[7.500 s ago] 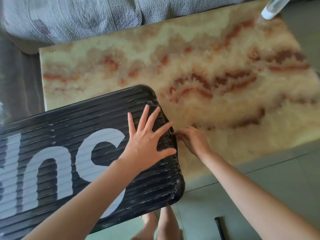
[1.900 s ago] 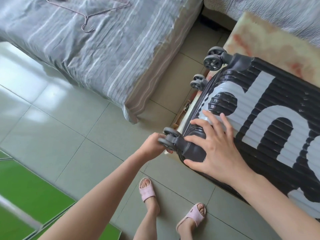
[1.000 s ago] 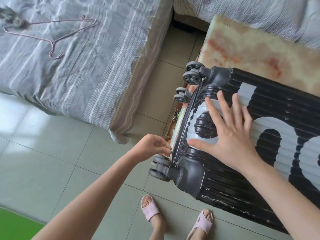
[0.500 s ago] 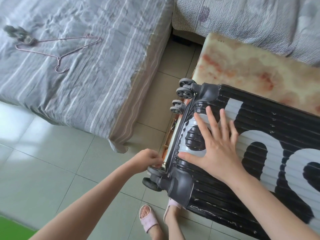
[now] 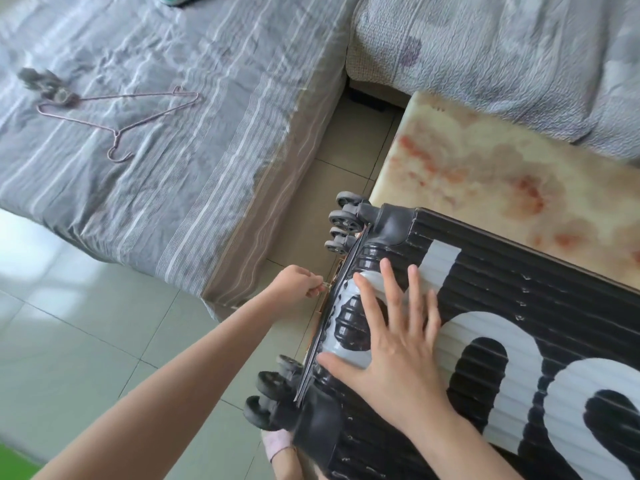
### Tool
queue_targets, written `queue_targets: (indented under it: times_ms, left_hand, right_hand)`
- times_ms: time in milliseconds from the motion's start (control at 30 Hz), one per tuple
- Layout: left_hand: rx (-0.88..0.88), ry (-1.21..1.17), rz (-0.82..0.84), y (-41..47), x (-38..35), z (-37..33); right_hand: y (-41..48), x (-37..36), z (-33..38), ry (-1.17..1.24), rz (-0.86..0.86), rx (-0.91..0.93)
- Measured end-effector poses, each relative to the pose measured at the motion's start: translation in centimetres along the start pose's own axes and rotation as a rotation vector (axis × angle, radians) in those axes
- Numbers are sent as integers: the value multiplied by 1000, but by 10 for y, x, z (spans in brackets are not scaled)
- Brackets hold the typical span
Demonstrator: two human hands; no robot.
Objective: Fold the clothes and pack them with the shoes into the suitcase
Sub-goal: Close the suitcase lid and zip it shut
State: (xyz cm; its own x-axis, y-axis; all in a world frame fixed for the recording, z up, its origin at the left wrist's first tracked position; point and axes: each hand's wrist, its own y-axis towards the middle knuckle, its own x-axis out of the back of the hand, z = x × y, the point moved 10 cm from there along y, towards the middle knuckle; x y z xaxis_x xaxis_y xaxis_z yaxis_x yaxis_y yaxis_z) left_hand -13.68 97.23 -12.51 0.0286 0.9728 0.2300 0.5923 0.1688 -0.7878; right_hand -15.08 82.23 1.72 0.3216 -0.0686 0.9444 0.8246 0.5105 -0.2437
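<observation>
Here, zipper pull in left hand, suitcase under right hand

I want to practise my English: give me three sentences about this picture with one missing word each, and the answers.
The right hand lies flat on top of the black ____.
The left hand pinches the zipper pull at the end that carries the ____.
On the striped bed lies a wire ____.
Missing words: suitcase, wheels, hanger.

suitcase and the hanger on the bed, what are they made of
Suitcase: likely hard plastic, glossy black, ribbed shell that catches highlights and shows scuffs. Hanger: probably thin metal wire, pinkish, perhaps coated; it bends into a slim hook.
</observation>
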Motion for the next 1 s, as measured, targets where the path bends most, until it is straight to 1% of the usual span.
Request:
queue_targets:
  times_ms: [133,233,300,367,400,467,567,633,733,800,900,1000]
  left_hand:
    - [31,-16,9,9,-2,-7]
    - [74,-120,-5,15,-5,-12]
    - [92,-126,12,17,-7,-15]
    - [99,-93,81,18,-9,-14]
    - [73,-56,116,18,-8,-15]
    - [-29,30,167,15,-3,-20]
    - [-122,93,233,8,0,-25]
    - [-120,79,205,7,0,-22]
    - [-109,0,83,7,4,-19]
    - [-103,-64,34,8,5,-20]
    - [-111,-79,-18,12,6,-27]
    - [-125,-121,-26,20,4,-39]
  right_hand:
    - [1,-1,-1,27,9,-6]
    - [2,8,-5,116,-13,12]
    - [16,25,-21,185,-78,-29]
    - [44,44,-48,204,-139,-111]
    - [61,49,-63,195,-118,-159]
    - [92,49,-86,152,20,-223]
    - [115,40,-96,112,232,-224]
    - [116,38,-96,132,287,-224]
    - [116,40,-94,126,257,-209]
    - [115,41,-93,122,236,-196]
    - [113,46,-90,138,204,-176]
    - [111,50,-88,149,173,-169]
